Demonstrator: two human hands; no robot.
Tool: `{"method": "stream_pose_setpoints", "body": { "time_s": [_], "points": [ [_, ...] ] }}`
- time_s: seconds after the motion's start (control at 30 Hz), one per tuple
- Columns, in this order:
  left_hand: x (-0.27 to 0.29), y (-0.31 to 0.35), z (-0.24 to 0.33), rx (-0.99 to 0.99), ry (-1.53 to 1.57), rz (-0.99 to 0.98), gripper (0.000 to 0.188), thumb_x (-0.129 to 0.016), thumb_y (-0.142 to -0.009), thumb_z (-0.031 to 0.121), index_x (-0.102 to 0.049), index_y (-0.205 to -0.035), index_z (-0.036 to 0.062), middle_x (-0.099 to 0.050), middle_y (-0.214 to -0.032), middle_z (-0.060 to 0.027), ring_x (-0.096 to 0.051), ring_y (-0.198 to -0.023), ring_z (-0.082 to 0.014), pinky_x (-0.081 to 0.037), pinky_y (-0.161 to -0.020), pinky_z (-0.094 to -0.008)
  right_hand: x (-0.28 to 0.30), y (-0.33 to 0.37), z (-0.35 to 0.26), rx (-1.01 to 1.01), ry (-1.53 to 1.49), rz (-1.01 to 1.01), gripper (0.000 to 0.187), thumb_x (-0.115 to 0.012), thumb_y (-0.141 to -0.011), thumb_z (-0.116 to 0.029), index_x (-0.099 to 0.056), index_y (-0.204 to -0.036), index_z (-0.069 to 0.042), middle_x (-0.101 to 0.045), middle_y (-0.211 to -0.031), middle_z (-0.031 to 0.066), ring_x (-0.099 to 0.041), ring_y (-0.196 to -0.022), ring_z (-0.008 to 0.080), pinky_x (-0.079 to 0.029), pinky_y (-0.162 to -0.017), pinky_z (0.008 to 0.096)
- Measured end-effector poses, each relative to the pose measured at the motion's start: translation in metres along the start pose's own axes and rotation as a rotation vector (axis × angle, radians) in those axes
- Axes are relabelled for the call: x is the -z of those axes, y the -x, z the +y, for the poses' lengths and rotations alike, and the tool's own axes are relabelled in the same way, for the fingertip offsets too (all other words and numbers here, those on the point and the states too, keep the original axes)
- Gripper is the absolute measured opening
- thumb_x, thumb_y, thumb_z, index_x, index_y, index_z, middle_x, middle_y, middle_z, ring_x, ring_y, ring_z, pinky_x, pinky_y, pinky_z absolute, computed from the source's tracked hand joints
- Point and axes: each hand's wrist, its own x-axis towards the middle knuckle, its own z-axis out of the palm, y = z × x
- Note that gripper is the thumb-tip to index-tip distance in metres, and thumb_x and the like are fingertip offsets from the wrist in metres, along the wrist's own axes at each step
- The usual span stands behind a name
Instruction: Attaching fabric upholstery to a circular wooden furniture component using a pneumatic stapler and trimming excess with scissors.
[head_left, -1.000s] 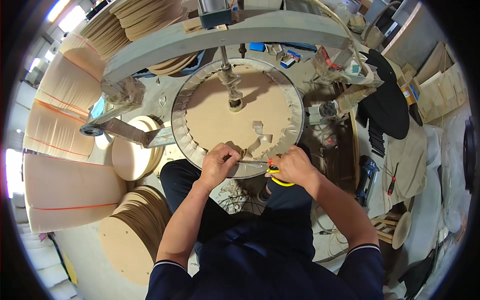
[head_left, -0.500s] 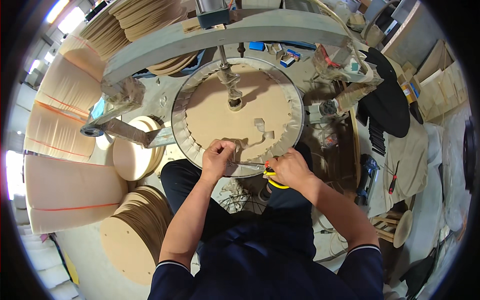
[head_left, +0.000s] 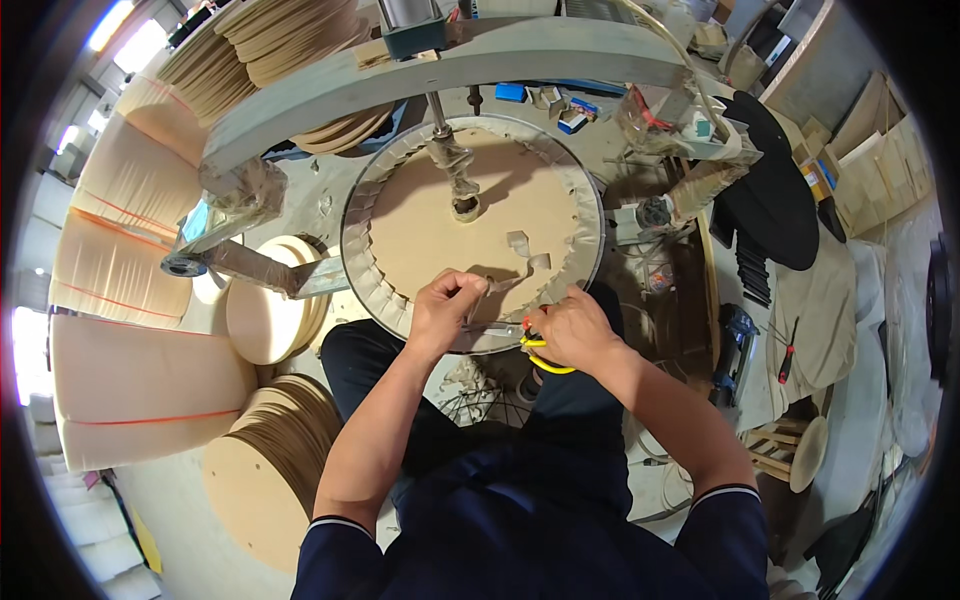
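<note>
Fabric-edged round panel point(head_left: 415, 225) lies centrally, the rod point(head_left: 452, 165) standing at its middle, probably to steady it. Over its near edge, the left hand point(head_left: 440, 310) pinches a fabric strip point(head_left: 539, 262), likely for tension; the right hand point(head_left: 574, 331) holds yellow-handled scissors point(head_left: 529, 341) pointing left.

Left side: tall pale bundles point(head_left: 150, 375) under plastic wrap, orange-red bands around them. Below, a leaning row of round tan boards point(head_left: 240, 495) (front one dotted with small holes or marks). Smaller pale discs point(head_left: 260, 318) just above. Far left top: heaped thin discs point(head_left: 290, 45), edges uneven. Beyond the frame, small blue boxes point(head_left: 511, 92) on a grey surface. Right: black sheet pieces point(head_left: 775, 190), black strips point(head_left: 752, 272) in a row; red-and-black screwdriver point(head_left: 788, 362) on beige cloth point(head_left: 822, 325); dark blue tool point(head_left: 736, 340) nearby; wooden stool point(head_left: 808, 455) tipped sideways.
</note>
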Motion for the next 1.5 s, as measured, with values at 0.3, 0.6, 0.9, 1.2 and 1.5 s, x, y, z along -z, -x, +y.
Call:
{"method": "stream_pose_setpoints", "body": {
  "time_s": [0.3, 0.6, 0.9, 1.2, 1.5],
  "points": [
    [0.041, -0.014, 0.014, -0.153, -0.443, -0.028, 0.030, -0.077, -0.102, 0.027, -0.077, -0.121, 0.0042, -0.067, -0.103, -0.0052, -0.065, -0.089, -0.0158, -0.053, -0.082, -0.0302, 0.008, 0.015, 0.000, -0.033, -0.008, 0.068, 0.058, -0.086, -0.075, -0.061, -0.072, -0.093, -0.009, -0.074, -0.078, 0.0089, -0.074, -0.082, 0.0271, -0.046, -0.089, 0.0389],
    [0.067, 0.014, -0.003, -0.324, -0.837, -0.187, 0.014, -0.085, -0.090, 0.017, -0.078, -0.099, 0.0073, -0.069, -0.096, -0.0074, -0.068, -0.087, -0.0268, -0.055, -0.079, -0.0384, 0.013, 0.008, -0.010, -0.040, 0.002, 0.013, 0.063, -0.088, -0.071, -0.063, -0.072, -0.097, -0.009, -0.074, -0.081, 0.0106, -0.072, -0.080, 0.0282, -0.046, -0.092, 0.0415],
    [0.060, 0.020, 0.009, -0.226, -0.659, -0.191, 0.015, -0.085, -0.088, 0.015, -0.080, -0.102, 0.0097, -0.068, -0.091, -0.0049, -0.066, -0.081, -0.0213, -0.055, -0.074, -0.0353, 0.008, -0.005, -0.031, -0.066, 0.051, -0.032, 0.054, -0.081, -0.082, -0.061, -0.072, -0.099, -0.011, -0.074, -0.082, 0.0070, -0.072, -0.080, 0.0249, -0.045, -0.094, 0.0406],
    [0.065, 0.019, -0.012, -0.394, -0.709, -0.268, 0.010, -0.085, -0.088, 0.014, -0.080, -0.095, 0.0109, -0.067, -0.090, -0.0030, -0.068, -0.078, -0.0214, -0.055, -0.071, -0.0351, 0.017, 0.022, -0.019, -0.044, 0.030, 0.039, 0.059, -0.082, -0.082, -0.063, -0.071, -0.103, -0.009, -0.073, -0.091, 0.0065, -0.070, -0.094, 0.0224, -0.044, -0.096, 0.0393],
    [0.049, 0.022, -0.021, -0.337, -0.617, -0.164, 0.009, -0.083, -0.088, 0.010, -0.077, -0.094, 0.0082, -0.067, -0.089, -0.0037, -0.067, -0.077, -0.0217, -0.054, -0.070, -0.0351, 0.006, 0.010, -0.017, -0.065, 0.011, 0.080, 0.057, -0.083, -0.079, -0.062, -0.072, -0.098, -0.009, -0.073, -0.087, 0.0095, -0.070, -0.088, 0.0259, -0.045, -0.094, 0.0396]
  ]
}}
